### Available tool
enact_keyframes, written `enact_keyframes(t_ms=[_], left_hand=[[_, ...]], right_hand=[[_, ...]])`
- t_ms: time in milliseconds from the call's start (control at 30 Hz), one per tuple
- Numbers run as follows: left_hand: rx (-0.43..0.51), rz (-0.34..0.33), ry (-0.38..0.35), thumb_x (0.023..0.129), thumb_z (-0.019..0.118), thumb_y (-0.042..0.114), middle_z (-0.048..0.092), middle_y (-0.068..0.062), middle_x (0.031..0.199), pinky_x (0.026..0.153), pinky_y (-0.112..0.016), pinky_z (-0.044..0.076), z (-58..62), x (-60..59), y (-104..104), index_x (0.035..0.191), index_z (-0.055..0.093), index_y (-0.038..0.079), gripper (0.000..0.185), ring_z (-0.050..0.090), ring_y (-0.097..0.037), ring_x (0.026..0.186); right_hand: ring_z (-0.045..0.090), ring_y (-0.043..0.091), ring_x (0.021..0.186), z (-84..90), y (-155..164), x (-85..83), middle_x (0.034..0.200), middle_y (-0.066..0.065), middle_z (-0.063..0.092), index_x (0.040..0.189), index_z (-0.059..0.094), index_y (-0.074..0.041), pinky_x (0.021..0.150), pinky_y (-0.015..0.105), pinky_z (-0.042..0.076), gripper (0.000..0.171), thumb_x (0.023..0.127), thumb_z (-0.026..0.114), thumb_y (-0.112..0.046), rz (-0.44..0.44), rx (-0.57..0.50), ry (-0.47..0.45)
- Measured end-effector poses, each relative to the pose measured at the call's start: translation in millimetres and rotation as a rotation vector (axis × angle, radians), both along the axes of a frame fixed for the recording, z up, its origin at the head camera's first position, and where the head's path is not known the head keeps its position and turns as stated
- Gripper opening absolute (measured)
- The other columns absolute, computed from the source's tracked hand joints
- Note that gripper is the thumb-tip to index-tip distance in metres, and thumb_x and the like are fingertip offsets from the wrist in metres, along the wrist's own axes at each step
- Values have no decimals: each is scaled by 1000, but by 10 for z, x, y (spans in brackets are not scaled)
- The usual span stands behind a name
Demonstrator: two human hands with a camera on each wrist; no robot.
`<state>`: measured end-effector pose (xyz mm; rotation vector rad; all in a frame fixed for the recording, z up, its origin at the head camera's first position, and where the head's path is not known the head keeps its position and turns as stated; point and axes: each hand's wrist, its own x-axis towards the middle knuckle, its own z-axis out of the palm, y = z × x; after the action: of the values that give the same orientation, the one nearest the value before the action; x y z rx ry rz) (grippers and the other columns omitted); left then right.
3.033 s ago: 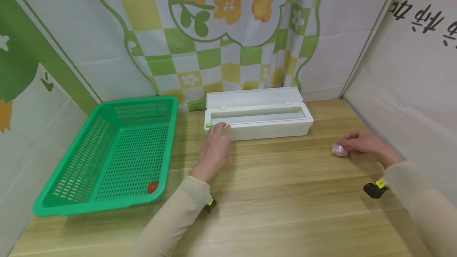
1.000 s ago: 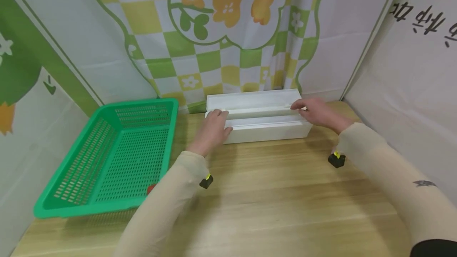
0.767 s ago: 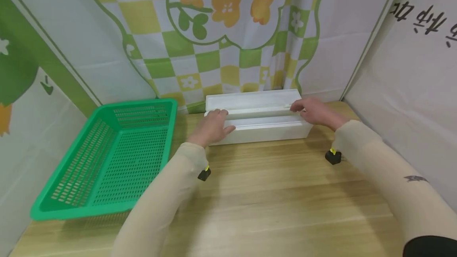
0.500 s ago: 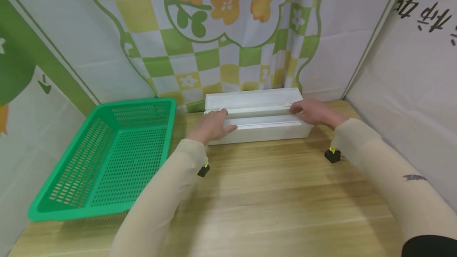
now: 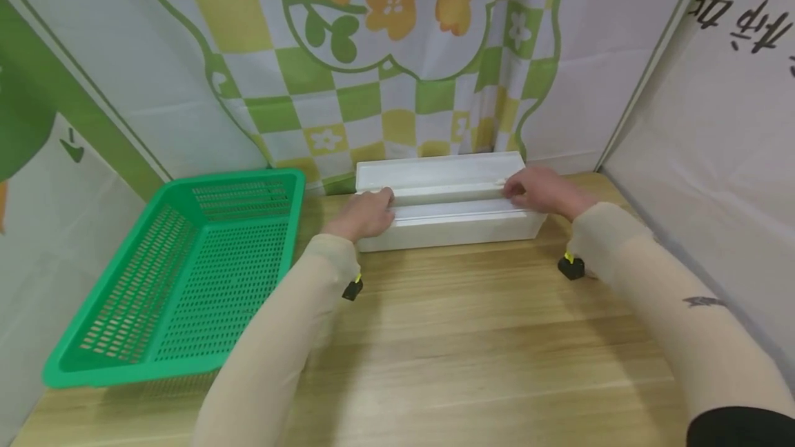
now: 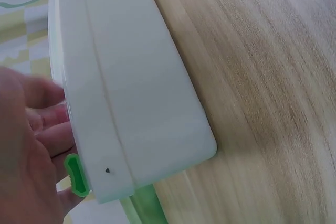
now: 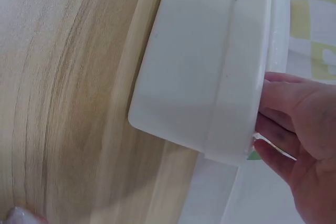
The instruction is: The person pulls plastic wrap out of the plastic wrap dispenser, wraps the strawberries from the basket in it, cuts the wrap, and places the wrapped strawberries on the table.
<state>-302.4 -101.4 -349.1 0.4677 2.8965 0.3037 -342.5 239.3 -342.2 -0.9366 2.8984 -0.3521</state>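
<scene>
The white box (image 5: 450, 216) lies at the table's (image 5: 472, 336) back edge, long axis left to right across us, just right of the green basket (image 5: 174, 274). Our left hand (image 5: 363, 214) curls over its left end, our right hand (image 5: 539, 192) over its right end, fingers on the lid (image 5: 437, 174), each hand equally near.

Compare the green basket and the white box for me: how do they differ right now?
The green basket is open-topped, with perforated walls and floor; the white box is solid-walled with a hinged lid. The basket is wide and sits at the table's left, with no hand on it; the box is long and narrow against the backdrop, with the left hand at its left end and the right hand at its right end. Both rest on the wooden table.
</scene>
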Motion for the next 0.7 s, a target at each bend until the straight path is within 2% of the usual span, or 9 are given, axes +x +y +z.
enact_keyframes(t_ms=[133, 267, 333, 400, 500, 633, 700], left_hand=[[-7, -33, 64, 102, 42, 15, 67, -12, 105, 94, -43, 50, -5, -26, 1, 111, 60, 8, 21, 62, -28, 98], [5, -26, 129, 101, 49, 14, 70, -9, 106, 93, -42, 52, -22, -53, -1, 106, 66, 8, 18, 63, -27, 99], [25, -13, 164, 99, 51, 10, 70, -9, 102, 88, -39, 52, -29, -66, -9, 100, 67, 8, 16, 61, -26, 94], [59, -9, 205, 95, 49, 0, 65, -11, 90, 77, -36, 48, -28, -79, -20, 88, 63, 5, 16, 55, -24, 83], [126, 1, 273, 92, 50, -6, 63, -9, 83, 69, -32, 41, -18, -92, -41, 82, 65, 3, 19, 48, -21, 75], [132, -22, 349, 94, 54, -2, 60, -5, 75, 65, -28, 39, 26, -113, -71, 79, 69, 3, 22, 46, -17, 70], [119, -44, 372, 96, 57, 1, 53, -3, 68, 63, -28, 38, 68, -128, -82, 71, 63, 4, 26, 44, -17, 68]], right_hand=[[66, 40, 104, -21, 1, -41, 107, 20, 73, 99, 75, 0, 99, 53, 49, 14, 91, 64, -3, -46, 17, 62], [65, 41, 108, -5, -16, -58, 108, 19, 74, 99, 76, -1, 104, 55, 45, 14, 92, 65, -6, -83, 2, 74], [65, 40, 109, 7, -22, -60, 109, 19, 74, 100, 76, -2, 105, 55, 45, 15, 93, 65, -7, -97, -10, 63], [65, 40, 110, 14, -25, -62, 110, 19, 73, 101, 76, -2, 105, 54, 45, 15, 94, 64, -8, -111, -25, 48], [64, 40, 110, 16, -18, -57, 111, 19, 73, 102, 76, -2, 102, 53, 47, 16, 94, 63, -8, -132, -47, 24], [66, 39, 104, 35, 5, -39, 108, 20, 74, 103, 75, 0, 99, 52, 49, 16, 94, 64, -8, -166, -107, 9], [67, 36, 99, 67, 13, -37, 104, 19, 74, 103, 75, 0, 95, 51, 50, 16, 95, 64, -9, -185, -136, 10]])
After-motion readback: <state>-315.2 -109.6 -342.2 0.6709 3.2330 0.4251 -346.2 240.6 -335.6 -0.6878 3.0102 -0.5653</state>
